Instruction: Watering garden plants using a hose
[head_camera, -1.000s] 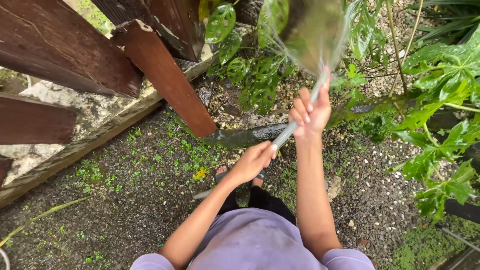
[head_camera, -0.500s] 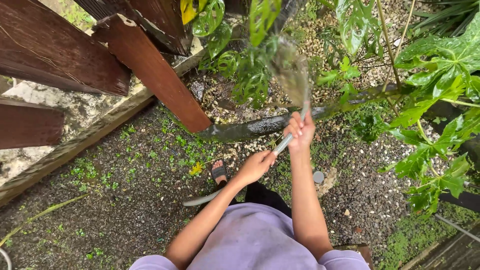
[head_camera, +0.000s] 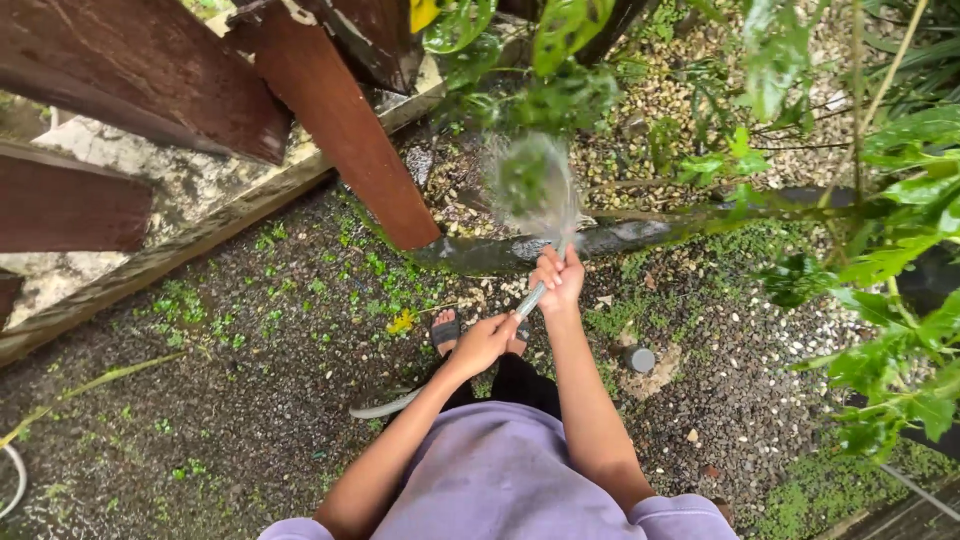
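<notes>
Both my hands hold a grey garden hose. My right hand grips its end, with a thumb or finger over the mouth, and water sprays out in a fan toward the leafy plants. Lower down the same hose, my left hand is closed around it. The hose runs on behind my legs and shows again on the gravel. My sandalled foot stands below the hands.
A dark wet log edging borders a pebble bed. Brown wooden fence boards rise at upper left over a concrete kerb. Big green leaves crowd the right side. A small grey cap lies on the gravel.
Both hands came down and closer to my body, and the spray dropped from high in the foliage to low over the log edging. The view shifted slightly.
</notes>
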